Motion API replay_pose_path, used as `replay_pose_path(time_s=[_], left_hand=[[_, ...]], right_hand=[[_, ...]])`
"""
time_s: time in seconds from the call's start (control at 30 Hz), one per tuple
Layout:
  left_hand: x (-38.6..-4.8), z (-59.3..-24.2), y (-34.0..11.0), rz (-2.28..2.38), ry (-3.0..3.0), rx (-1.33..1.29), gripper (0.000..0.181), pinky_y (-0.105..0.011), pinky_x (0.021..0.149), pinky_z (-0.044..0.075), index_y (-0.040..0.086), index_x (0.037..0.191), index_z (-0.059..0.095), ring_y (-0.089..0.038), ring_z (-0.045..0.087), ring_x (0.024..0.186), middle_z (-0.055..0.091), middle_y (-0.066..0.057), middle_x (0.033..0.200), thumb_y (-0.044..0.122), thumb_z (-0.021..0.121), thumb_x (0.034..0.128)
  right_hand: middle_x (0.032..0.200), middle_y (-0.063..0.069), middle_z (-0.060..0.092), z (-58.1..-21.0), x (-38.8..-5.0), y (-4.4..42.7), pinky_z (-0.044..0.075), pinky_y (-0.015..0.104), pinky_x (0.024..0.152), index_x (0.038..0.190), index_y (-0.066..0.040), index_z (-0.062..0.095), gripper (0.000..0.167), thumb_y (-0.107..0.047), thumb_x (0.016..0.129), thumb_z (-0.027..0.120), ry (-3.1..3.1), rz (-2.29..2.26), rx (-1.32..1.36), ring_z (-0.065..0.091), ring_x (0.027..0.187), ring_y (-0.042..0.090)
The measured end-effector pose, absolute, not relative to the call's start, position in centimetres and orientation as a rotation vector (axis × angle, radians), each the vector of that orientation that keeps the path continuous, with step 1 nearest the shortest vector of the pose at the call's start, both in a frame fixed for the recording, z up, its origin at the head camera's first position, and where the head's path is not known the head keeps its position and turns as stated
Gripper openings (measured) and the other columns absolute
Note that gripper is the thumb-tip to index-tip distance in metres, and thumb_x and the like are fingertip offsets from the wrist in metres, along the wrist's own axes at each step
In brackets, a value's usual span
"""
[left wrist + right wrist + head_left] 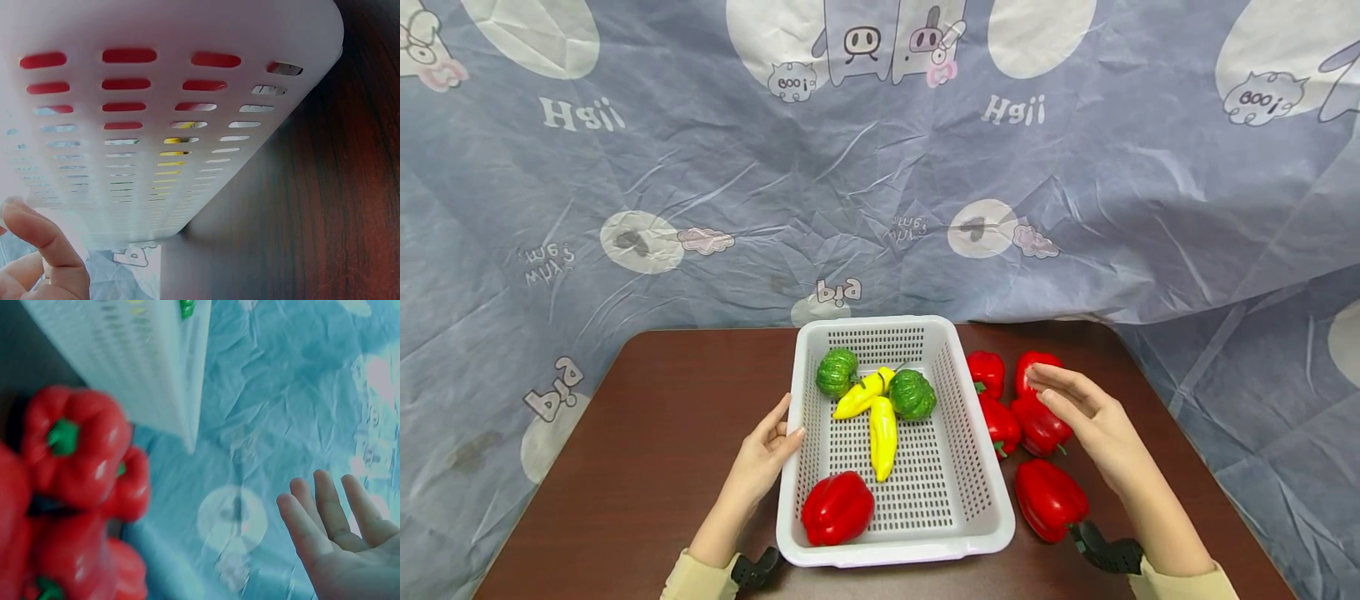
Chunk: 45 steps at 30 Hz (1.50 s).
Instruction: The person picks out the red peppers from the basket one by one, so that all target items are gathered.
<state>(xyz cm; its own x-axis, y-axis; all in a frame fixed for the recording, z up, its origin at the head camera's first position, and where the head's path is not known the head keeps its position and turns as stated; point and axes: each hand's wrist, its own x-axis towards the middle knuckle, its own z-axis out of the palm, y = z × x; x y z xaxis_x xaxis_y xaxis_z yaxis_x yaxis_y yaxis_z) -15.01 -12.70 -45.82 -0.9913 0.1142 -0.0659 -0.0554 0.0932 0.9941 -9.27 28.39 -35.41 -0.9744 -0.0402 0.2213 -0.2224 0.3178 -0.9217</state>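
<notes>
A light grey plastic basket stands on the table. Inside lie one red bell pepper, two yellow peppers and two green ribbed pumpkins. My left hand holds the basket's left rim, thumb over the edge and fingers along the outside; the left wrist view shows the thumb beside the slotted wall. Over the loose red bell peppers to the basket's right, my right hand hovers with fingers spread and nothing in it. In the right wrist view the peppers lie apart from that hand.
The brown table extends on both sides of the basket. A grey-blue printed cloth hangs behind it. Black wrist straps sit on both forearms, the right one close to the nearest loose pepper.
</notes>
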Motion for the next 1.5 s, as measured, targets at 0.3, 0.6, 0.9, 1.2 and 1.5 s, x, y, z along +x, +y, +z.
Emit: replay_pose_path(time_s=[0.3,0.6,0.9,1.2,1.5], left_hand=[[-14.9,-45.9,-12.8,2.016,2.251,0.042,0.067,-0.021,0.072,0.054,0.013,0.153,0.037,-0.007,0.063,0.079,0.061,-0.012,0.099,0.008,0.067,0.0932],[-14.9,-46.1,-12.8,2.006,2.273,0.050,0.066,-0.021,0.071,0.054,0.012,0.153,0.037,-0.007,0.063,0.078,0.061,-0.012,0.097,0.006,0.066,0.0933],[-15.0,-45.9,-12.6,2.016,2.257,0.046,0.067,-0.021,0.072,0.055,0.013,0.153,0.037,-0.009,0.065,0.083,0.063,-0.017,0.102,0.008,0.067,0.0932],[-15.1,-45.8,-12.7,2.021,2.248,0.055,0.067,-0.022,0.073,0.055,0.013,0.153,0.037,-0.012,0.066,0.086,0.063,-0.019,0.106,0.009,0.066,0.0935],[-15.0,-45.7,-12.7,2.011,2.249,0.067,0.067,-0.021,0.075,0.056,0.013,0.153,0.036,-0.017,0.068,0.092,0.062,-0.022,0.110,0.009,0.066,0.0937]], right_hand=[[0.127,-0.012,0.063,-33.5,-11.4,24.5,0.048,0.014,0.093,0.139,-0.003,0.051,0.043,-0.015,0.099,0.059,-2.488,1.745,0.361,0.059,0.115,-0.002],[0.140,0.014,0.055,-33.1,-13.2,20.3,0.049,0.020,0.098,0.136,-0.006,0.054,0.045,-0.015,0.094,0.066,-2.553,1.836,0.471,0.056,0.128,0.024],[0.139,0.016,0.055,-34.1,-14.4,16.5,0.042,0.046,0.108,0.136,-0.002,0.053,0.050,-0.016,0.090,0.071,-2.644,1.898,0.675,0.052,0.132,0.034],[0.132,0.008,0.061,-35.8,-15.2,13.7,0.045,0.043,0.107,0.130,-0.007,0.059,0.050,-0.020,0.085,0.077,-2.796,1.797,0.932,0.057,0.125,0.027],[0.132,0.004,0.063,-37.6,-16.0,11.9,0.045,0.043,0.108,0.132,-0.009,0.059,0.057,-0.025,0.082,0.080,-3.024,1.574,1.150,0.058,0.123,0.021]])
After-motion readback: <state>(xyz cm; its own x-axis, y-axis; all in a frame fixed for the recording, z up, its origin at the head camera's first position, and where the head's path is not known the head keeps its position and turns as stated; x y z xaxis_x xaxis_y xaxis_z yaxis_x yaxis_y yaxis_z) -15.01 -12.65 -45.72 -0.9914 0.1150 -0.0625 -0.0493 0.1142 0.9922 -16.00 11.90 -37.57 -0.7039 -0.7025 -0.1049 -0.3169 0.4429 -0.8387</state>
